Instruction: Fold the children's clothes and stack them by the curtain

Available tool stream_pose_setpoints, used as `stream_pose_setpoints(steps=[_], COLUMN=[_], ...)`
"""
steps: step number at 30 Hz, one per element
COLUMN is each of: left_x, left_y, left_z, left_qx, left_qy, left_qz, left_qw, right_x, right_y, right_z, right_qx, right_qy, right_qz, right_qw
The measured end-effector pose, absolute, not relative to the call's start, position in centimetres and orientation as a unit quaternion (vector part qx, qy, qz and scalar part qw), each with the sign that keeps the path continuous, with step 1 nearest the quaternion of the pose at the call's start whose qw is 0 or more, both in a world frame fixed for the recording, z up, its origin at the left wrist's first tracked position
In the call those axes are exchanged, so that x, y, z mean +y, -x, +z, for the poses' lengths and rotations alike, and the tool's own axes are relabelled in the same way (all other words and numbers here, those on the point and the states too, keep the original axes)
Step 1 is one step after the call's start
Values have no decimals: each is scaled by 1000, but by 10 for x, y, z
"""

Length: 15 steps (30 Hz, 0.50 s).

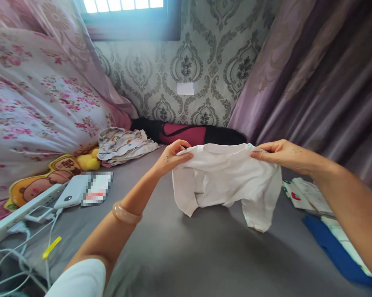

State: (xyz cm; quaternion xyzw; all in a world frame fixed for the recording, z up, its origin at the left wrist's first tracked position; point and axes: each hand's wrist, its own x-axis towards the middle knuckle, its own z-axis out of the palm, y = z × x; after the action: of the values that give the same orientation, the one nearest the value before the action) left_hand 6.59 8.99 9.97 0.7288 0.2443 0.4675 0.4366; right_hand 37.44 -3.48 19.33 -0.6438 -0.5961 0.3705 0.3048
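Note:
A small white long-sleeved baby shirt (pixel 224 175) hangs spread out between my two hands, above the grey sheet. My left hand (pixel 172 157) is closed on its left shoulder, thumb on top of the cloth. With thumb and fingers, my right hand (pixel 274 154) pinches the right shoulder, close to a small light button (pixel 249 145) at the neckline. Both sleeves dangle down, the right one lower. The fingertips behind the cloth are partly hidden.
A grey sheet (pixel 186 260) covers the bed. Folded clothes (pixel 309 196) and a blue garment (pixel 331 247) lie at right. Crumpled patterned cloth (pixel 124 144), a yellow plush toy (pixel 88 161), a power strip (pixel 24 214) and cables are at left. A black-and-red bag (pixel 186 133) lies by the wall.

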Motion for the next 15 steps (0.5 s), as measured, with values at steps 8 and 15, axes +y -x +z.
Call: stream_pose_setpoints(steps=[8, 15], left_x=[116, 99], left_y=[-63, -64], left_z=[125, 190], left_qx=[285, 248], left_qy=[-760, -688], left_qz=[506, 671], left_qw=[294, -120], right_x=[-32, -40], right_y=[-393, -355], right_z=[198, 211], right_qx=[-650, -578], right_qy=[666, 569], right_qz=[208, -315], right_qw=[299, 493])
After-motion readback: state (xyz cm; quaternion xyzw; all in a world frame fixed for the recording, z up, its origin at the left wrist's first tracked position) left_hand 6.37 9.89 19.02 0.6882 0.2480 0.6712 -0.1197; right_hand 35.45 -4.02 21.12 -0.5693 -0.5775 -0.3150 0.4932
